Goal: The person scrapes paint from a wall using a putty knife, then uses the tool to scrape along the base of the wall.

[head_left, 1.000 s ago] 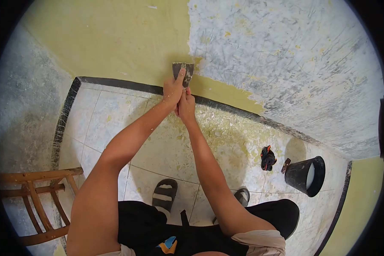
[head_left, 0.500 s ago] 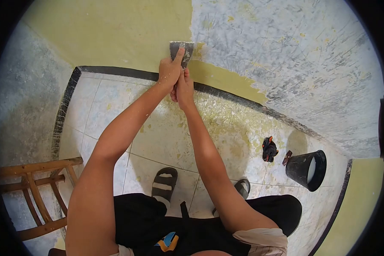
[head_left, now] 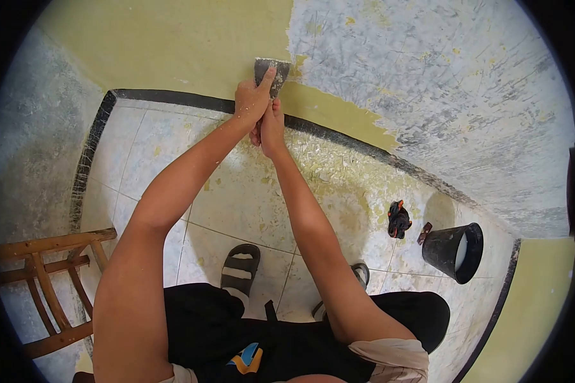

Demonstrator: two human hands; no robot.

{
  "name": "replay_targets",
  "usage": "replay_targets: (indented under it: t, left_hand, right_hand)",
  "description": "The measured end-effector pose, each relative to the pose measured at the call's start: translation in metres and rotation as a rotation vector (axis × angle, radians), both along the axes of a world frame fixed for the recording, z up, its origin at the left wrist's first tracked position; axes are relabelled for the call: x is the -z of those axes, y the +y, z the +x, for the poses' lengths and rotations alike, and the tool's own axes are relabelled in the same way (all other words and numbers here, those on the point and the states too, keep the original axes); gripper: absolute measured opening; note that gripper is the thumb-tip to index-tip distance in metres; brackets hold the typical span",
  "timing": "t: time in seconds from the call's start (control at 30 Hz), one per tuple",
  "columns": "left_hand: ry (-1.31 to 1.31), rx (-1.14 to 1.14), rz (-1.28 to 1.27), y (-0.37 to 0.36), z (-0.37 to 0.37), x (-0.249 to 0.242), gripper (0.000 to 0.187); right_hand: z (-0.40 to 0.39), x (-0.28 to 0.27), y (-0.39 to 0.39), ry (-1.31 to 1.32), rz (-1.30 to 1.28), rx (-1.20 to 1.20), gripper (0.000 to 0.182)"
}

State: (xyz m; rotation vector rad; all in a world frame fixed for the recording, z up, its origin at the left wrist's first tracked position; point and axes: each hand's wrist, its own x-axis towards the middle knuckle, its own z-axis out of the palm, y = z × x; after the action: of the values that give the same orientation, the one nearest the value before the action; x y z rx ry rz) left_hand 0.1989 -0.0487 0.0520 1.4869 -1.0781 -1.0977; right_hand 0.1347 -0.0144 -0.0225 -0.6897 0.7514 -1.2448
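A paint scraper [head_left: 272, 72] with a wide, worn grey blade meets the wall at the top centre, its edge carrying a pale rim of dust. My left hand [head_left: 253, 99] wraps around it near the blade, thumb laid along the metal. Just below, my right hand [head_left: 272, 131] grips the handle, which the fingers mostly hide. Yellow-green paint [head_left: 172, 45] covers the wall left of the blade and a strip beneath it. To the right, the wall is scraped to a mottled grey-white surface [head_left: 421, 83] with scratches and yellow specks.
Paint flakes litter the tiled floor [head_left: 236, 210] below the black skirting band [head_left: 172, 97]. A tilted black bucket [head_left: 442, 251] with whitish contents is at right, beside a black-and-orange bundle [head_left: 399, 220] and a small brown object [head_left: 424, 233]. A wooden chair-like frame [head_left: 51, 300] stands at left.
The view has shifted slightly, so floor items appear a little further left and up. Both hands keep their grip on the scraper, whose blade stays near the paint boundary.
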Motion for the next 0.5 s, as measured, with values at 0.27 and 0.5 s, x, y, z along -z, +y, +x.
replay_targets:
  t: [0.27, 0.5]
  left_hand:
    - [-0.009, 0.028, -0.051, -0.006, 0.004, -0.011, 0.070]
    - [-0.203, -0.038, -0.155, -0.013, 0.004, 0.023, 0.069]
  right_hand:
    - [0.002, 0.002, -0.017, 0.060, -0.130, 0.030, 0.030]
    - [0.004, 0.008, -0.004, 0.046, -0.043, 0.054, 0.031]
